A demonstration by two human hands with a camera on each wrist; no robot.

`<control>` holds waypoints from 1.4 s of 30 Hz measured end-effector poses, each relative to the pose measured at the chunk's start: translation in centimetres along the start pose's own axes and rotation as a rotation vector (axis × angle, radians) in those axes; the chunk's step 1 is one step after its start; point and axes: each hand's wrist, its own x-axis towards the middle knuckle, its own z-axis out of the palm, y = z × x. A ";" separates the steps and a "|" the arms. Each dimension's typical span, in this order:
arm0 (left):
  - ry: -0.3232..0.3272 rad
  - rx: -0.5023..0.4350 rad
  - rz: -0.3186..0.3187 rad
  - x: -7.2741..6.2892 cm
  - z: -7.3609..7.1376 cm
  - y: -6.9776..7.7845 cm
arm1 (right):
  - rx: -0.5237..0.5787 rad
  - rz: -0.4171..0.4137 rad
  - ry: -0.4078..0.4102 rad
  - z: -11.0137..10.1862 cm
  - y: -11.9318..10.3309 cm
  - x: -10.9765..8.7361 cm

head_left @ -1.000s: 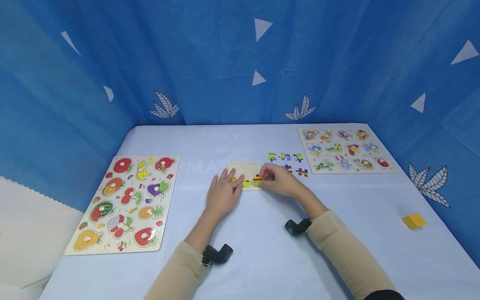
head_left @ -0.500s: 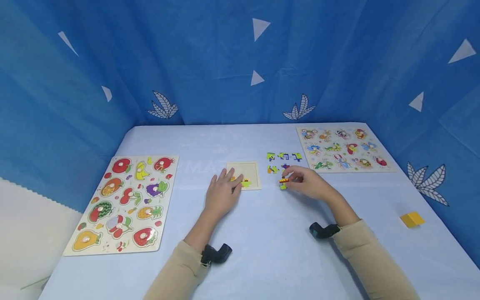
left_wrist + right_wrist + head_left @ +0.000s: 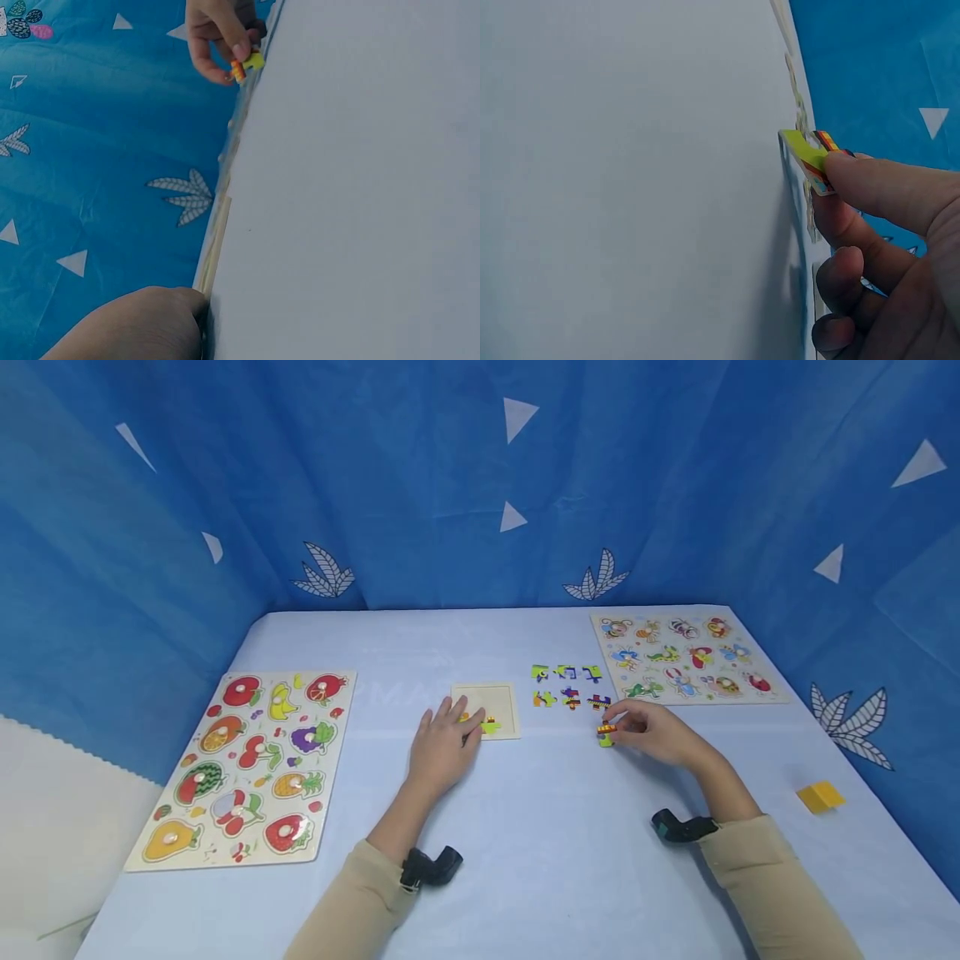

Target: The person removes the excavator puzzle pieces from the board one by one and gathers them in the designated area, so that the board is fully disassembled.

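My right hand [image 3: 656, 732] pinches a jigsaw puzzle piece [image 3: 606, 735], lime green with a red and yellow band, between thumb and fingers. In the right wrist view the piece [image 3: 806, 159] is tilted, with the thumb across its face. My left hand [image 3: 446, 747] lies with spread, straight fingers over the left part of a small square wooden puzzle frame [image 3: 515, 710]. A green piece [image 3: 491, 726] sits at the frame's lower edge, partly covered by the fingertips. Several loose puzzle pieces [image 3: 570, 697] lie in two rows between the frame and my right hand.
A fruit peg puzzle board [image 3: 251, 757] lies at the left. An insect peg puzzle board [image 3: 625, 679] stands at the back right, just beyond the loose pieces. A yellow block [image 3: 821, 797] sits near the right table edge. A blue curtain [image 3: 420, 485] hangs behind the table.
My right hand has moved right from the frame, carrying the green and red piece away from it, past the loose pieces. The left hand has stayed on the frame.
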 end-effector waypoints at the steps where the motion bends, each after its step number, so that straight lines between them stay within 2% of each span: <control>1: 0.003 0.000 0.000 0.0 0.0 0.0 | 0.001 0.000 -0.001 0.0 0.1 0.0; 15: 0.017 -0.006 0.002 0.0 0.1 0.0 | -0.078 -0.005 0.026 0.6 0.5 0.1; 25: 0.016 0.009 0.012 0.0 0.0 0.1 | -0.159 0.019 0.081 0.8 0.1 -0.1; 34: 0.014 0.014 0.013 -0.1 0.1 0.0 | -0.167 -0.029 0.079 0.8 -0.6 0.2; 42: 0.048 -0.003 -0.007 -0.1 0.2 -0.1 | -0.153 -0.112 0.069 1.7 -3.2 1.6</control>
